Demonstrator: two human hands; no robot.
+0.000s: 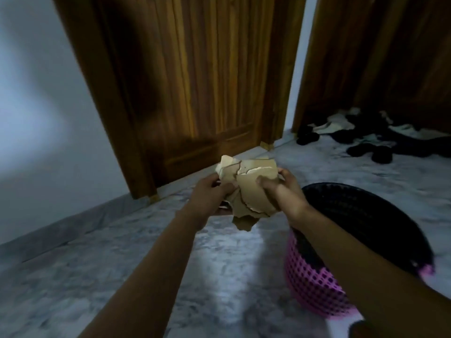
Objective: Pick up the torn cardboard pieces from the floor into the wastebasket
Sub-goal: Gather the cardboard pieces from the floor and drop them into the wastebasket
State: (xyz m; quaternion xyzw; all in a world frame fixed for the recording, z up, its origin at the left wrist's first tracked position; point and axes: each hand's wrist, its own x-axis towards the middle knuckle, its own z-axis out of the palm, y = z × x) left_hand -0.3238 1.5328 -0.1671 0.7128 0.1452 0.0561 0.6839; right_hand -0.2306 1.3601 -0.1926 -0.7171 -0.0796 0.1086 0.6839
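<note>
"Two hands on one bundle. Where is it?" asks the desk.

"Held up over the grey floor [219, 276], near the middle of the scene, just left of the pink mesh wastebasket [314, 289] with its black liner. I see the torn cardboard pieces [249, 189] gathered into a loose sheaf. The left hand [210, 191] curls round the sheaf's left edge. The right hand [283, 191] grips the right side, thumb on the near face. Neither hand is free. A wooden door [195, 81] stands beyond, and a dark heap [366, 147] lies at the far right; I can't tell what is in it."

"How will it handle?"

"Light, I judge, and stiff enough to hold its shape. But the sheets are separate and ragged, so they can slide on one another. One scrap hangs below the rest, and I can't tell whether either hand has it pinned. I'd squeeze both sides, fingers behind and thumbs in front, and take hold low enough to catch that bottom scrap. Nothing looks fragile; the risk is a piece slipping out short of the rim. The bundle is not yet above the basket's mouth, so I read the step as the carry to the right, then the drop."
</note>
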